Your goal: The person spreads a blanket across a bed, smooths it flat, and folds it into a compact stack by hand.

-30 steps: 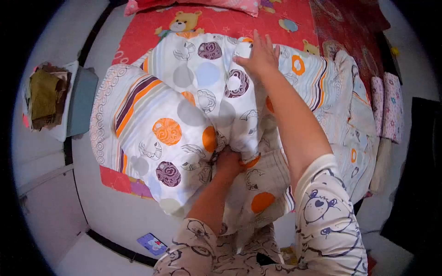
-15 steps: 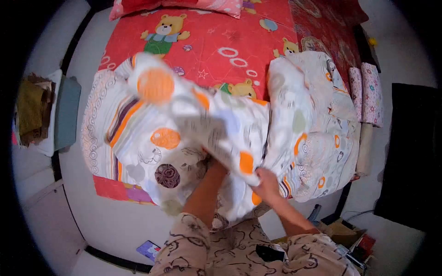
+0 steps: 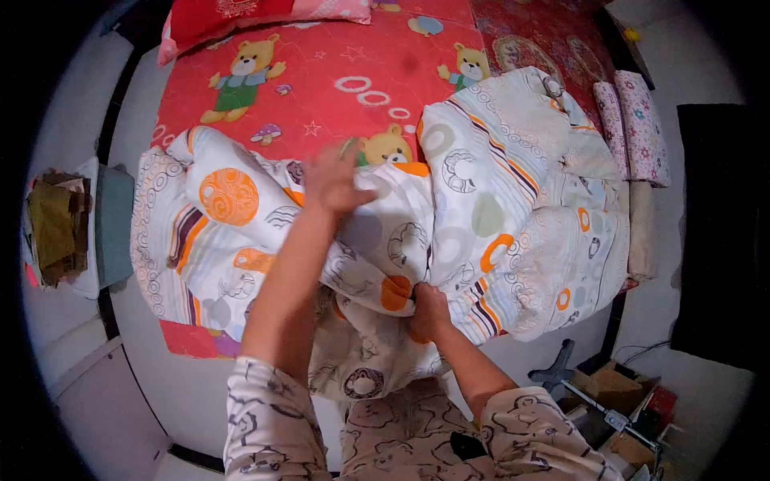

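A white quilt [image 3: 489,184] with orange circles, grey rings and striped bands lies bunched across the near half of the bed. My right hand [image 3: 431,311] is closed on a gathered edge of it, close to the bed's front side. Farther forward, my left hand [image 3: 333,183] hovers over the quilt's middle, its fingers apart and smeared by motion. Nothing shows in that hand. Part of the quilt hangs down against my body, and folds hide what my right fingertips pinch.
A red bedsheet [image 3: 321,88] with printed bears covers the bed, with a red pillow [image 3: 241,10] at its far end. Rolled floral fabric [image 3: 642,128] lies along the right side. A grey tub [image 3: 116,228] stands left; boxes [image 3: 613,389] sit on the floor at right.
My left hand has come up from among the folds and moved forward over the quilt. The lifted part has settled lower. My right hand keeps its grip, slightly farther left.
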{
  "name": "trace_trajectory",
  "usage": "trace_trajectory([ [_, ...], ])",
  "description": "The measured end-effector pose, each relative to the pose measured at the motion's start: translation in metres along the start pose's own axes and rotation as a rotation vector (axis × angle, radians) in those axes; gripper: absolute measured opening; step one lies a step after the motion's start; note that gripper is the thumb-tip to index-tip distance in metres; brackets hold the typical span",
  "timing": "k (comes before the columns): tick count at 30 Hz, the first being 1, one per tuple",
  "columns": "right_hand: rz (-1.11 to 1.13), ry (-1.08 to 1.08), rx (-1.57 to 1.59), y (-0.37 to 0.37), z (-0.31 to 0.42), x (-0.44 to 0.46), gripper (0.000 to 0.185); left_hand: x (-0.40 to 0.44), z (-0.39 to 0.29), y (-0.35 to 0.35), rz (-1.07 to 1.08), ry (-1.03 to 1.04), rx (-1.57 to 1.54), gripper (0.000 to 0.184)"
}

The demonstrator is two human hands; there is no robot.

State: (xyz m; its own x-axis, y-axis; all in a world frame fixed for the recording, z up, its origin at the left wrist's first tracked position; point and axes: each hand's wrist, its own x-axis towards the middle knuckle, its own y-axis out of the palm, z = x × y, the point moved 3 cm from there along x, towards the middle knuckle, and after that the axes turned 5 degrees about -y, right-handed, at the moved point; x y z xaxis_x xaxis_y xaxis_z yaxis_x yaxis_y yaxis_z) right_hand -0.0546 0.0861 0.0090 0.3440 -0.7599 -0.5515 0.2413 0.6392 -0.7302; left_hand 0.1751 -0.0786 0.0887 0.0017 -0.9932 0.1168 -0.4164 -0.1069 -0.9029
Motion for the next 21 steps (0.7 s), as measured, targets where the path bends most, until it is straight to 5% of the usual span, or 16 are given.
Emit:
trace_trajectory([
  [1, 0.016, -0.008, 0.029, -0.002, -0.002, 0.002, 0.032, -0.004, 0.022, 0.020, 0.383, -0.266, 0.044, 0.067],
  [2, 0.035, -0.021, 0.064, 0.000, -0.003, 0.004, 0.032, -0.008, 0.027, 0.025, 0.615, -0.321, 0.252, 0.062],
  [5, -0.022, -0.162, 0.425, 0.004, -0.025, 0.006, 0.035, -0.019, 0.023, 0.016, 0.555, -0.357, 0.129, 0.053],
  [7, 0.055, 0.003, 1.156, -0.006, -0.037, 0.004, 0.035, -0.044, 0.022, 0.011, 0.445, -0.301, 0.114, 0.046],
  [9, -0.384, -0.165, 0.904, -0.032, -0.036, 0.002, 0.040, -0.078, 0.017, -0.008, -0.002, -0.244, -0.158, 0.038],
  [10, -0.393, -0.173, 0.913, -0.052, -0.028, -0.001, 0.040, -0.098, 0.009, -0.022, -0.062, -0.247, -0.182, 0.035],
  [12, -0.862, -0.060, 0.325, -0.115, -0.014, -0.007, 0.052, -0.137, -0.017, -0.057, -0.116, -0.244, -0.202, 0.032],
  [16, -0.873, -0.147, 0.179, -0.142, -0.023, 0.047, 0.069, -0.223, -0.049, -0.081, 0.068, -0.202, -0.085, 0.035],
  [18, -0.301, 0.154, 0.175, -0.128, -0.030, 0.077, 0.086, -0.248, -0.056, -0.077, 0.148, -0.216, -0.045, 0.038],
  [21, -0.087, 0.181, -0.040, -0.134, -0.034, 0.089, 0.074, -0.268, -0.044, -0.057, 0.197, -0.387, -0.025, 0.047],
])
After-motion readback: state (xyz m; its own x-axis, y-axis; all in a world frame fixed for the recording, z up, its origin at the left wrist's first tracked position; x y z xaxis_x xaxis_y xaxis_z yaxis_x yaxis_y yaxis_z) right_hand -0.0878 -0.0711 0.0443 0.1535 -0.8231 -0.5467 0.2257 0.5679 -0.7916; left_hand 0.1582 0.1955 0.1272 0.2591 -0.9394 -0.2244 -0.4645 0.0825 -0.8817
